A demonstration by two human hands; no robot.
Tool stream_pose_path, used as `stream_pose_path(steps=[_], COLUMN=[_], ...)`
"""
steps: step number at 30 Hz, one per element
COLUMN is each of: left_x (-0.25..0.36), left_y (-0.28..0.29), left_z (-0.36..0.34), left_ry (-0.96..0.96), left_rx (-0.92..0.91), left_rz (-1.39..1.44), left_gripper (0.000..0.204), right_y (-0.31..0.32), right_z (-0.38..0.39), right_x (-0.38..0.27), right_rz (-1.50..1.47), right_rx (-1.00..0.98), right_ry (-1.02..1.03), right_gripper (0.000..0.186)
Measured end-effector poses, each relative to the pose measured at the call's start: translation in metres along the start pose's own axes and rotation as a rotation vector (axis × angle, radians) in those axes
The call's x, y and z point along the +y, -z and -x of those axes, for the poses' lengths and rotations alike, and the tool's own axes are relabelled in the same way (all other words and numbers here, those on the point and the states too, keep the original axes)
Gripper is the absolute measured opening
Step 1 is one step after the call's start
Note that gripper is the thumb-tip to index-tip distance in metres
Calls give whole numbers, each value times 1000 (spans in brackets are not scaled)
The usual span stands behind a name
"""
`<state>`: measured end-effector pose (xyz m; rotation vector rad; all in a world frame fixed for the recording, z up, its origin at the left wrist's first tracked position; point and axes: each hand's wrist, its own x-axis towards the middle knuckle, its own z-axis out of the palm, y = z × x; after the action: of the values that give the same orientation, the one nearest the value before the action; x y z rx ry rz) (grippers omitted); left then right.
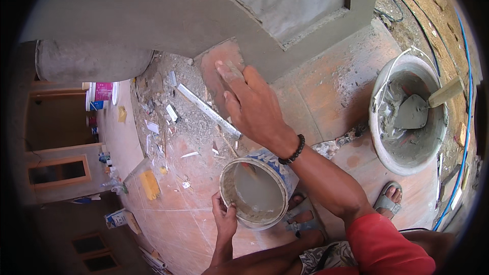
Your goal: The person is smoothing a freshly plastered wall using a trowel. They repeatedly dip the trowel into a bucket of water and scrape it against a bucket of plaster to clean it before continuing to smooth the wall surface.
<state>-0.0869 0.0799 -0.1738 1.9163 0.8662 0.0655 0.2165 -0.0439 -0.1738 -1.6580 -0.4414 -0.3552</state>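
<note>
My right hand [257, 107] grips the handle of a flat reddish-brown plastering float [210, 76]. The float lies against the lower edge of a grey plastered wall [168, 18]. Below that arm, my left hand [224, 219] pinches the rim of a round bucket [280, 160] with blue markings, tilted toward me. Grey watery liquid [257, 193] fills part of it, and a thin stick-like handle pokes in at its top edge. To the right stands a larger pale bucket [376, 140] with wet grey mortar inside. A trowel [413, 112] with a wooden handle rests in that mortar.
Rubble [175, 102] and a long pale strip [209, 111] litter the tiles left of my right hand. A yellow sponge-like block [149, 184] lies further left. A blue hose [464, 142] runs along the right edge. My sandalled feet [389, 198] are beside the buckets.
</note>
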Motion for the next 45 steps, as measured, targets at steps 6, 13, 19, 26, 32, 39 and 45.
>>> stream_pose_path(steps=[6, 13, 19, 26, 32, 39, 45], left_x=[0, 2, 2, 1, 2, 2, 5], left_y=[0, -1, -2, -4, -4, -3, -4], left_z=[-3, -2, -3, -4, -4, -4, -4], left_ry=[25, 40, -20, -30, -13, -13, -19], left_rx=[-38, -27, -35, -53, -61, -49, -43], left_rz=[-1, 31, 52, 115, 127, 113, 73], left_gripper=[53, 53, 52, 51, 50, 51, 52], right_y=[118, 140, 134, 125, 123, 128, 152], right_z=[45, -5, -29, -38, -44, -64, -111], right_x=[45, 55, 59, 78, 64, 18, -49], right_rz=[-491, -424, -400, -364, -357, -457, -652], right_rx=[44, -33, -94, -135, -147, -124, -195], right_ry=[-480, -759, -699, -677, -612, -501, -343], right_gripper=[46, 33, 29, 29, 29, 29, 33])
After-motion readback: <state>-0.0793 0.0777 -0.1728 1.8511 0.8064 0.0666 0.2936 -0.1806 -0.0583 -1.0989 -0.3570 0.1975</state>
